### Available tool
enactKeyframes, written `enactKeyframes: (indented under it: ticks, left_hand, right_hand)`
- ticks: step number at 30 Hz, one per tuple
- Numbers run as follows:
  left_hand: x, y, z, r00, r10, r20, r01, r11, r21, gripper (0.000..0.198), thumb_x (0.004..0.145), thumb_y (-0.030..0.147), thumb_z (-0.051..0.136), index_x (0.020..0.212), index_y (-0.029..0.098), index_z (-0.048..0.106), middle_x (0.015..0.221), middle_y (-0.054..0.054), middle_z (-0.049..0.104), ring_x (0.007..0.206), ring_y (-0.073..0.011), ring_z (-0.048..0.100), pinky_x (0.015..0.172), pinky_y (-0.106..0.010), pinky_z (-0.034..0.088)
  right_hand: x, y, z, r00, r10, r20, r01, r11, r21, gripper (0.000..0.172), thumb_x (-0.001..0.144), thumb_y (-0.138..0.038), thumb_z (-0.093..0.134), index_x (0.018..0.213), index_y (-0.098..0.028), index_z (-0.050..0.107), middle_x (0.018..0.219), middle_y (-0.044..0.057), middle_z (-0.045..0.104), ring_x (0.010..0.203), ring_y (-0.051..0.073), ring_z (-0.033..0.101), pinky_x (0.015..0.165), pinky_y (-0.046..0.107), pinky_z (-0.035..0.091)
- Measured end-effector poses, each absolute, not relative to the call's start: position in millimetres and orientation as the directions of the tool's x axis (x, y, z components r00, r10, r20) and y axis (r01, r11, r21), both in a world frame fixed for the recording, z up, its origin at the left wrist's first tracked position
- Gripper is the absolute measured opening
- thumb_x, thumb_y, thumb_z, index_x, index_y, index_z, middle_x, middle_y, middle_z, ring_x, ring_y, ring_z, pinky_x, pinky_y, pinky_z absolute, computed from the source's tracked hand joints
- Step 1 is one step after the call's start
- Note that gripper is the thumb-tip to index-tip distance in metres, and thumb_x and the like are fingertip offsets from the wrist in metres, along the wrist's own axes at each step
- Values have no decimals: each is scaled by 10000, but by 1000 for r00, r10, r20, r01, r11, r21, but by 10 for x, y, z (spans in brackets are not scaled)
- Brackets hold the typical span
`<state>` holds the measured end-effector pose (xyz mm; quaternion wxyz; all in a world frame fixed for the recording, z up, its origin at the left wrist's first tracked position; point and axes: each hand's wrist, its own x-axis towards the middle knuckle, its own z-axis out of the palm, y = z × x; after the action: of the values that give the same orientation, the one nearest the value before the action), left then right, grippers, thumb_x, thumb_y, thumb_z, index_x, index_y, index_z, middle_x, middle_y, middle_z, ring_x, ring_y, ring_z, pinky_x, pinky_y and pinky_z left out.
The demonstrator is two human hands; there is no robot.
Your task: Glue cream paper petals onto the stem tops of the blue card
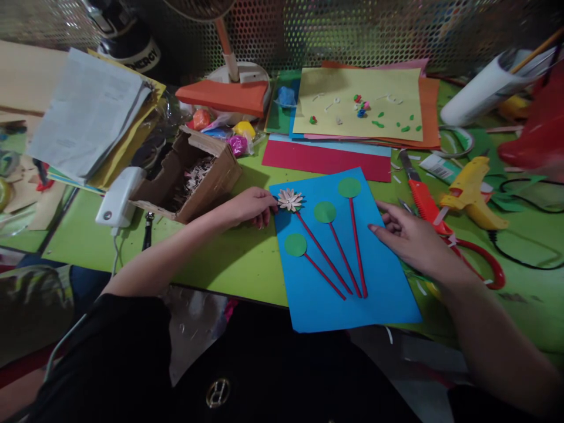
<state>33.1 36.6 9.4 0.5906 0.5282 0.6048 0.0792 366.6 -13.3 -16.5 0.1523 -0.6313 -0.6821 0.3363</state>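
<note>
A blue paper sheet (pixel 308 299) lies at the table's front edge, its lower part jutting over it. Green paper discs (pixel 349 188) sit at the tops of three red stems (pixel 358 252). The fourth stem carries a flower (pixel 289 200) of pale, pointed petals. My left hand (pixel 258 207) is closed at the sheet's upper left edge, fingertips beside the flower, pinching the edge. On the right edge rests my right hand (pixel 403 232), its thumb over the sheet and its index finger at the border, fingers apart.
Left of the sheet stands a cardboard box (pixel 229 170) of petal-like scraps. On the right lie a yellow glue gun (pixel 471 188), an orange-handled cutter (pixel 423 197) and red-handled scissors (pixel 496 264). Behind, a cream sheet (pixel 326 82) bears small coloured bits.
</note>
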Motion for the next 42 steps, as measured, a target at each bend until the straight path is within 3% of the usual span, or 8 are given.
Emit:
enactKeyframes:
  ticks: [14,42]
  left_hand:
    - [349,365,130,271,735,-621,618,362,698,249,947,139,430,738,160,563,461,33,576,341,-80,505,391,-196,367]
    - [374,328,111,230,775,-589,597,365,714,275,928,128,388,711,149,555,445,10,590,324,-94,522,361,-201,313]
  right_hand:
    - [3626,-140,-104,-135,960,-247,770,-55,-636,642,821,-462,542,1380,-148,513,927,84,622,718,205,587,630,358,491]
    - [3622,-123,-133,-152,963,-220,817,-3,-577,657,810,-436,532,1380,-111,508,912,96,633,724,227,604,664,385,498]
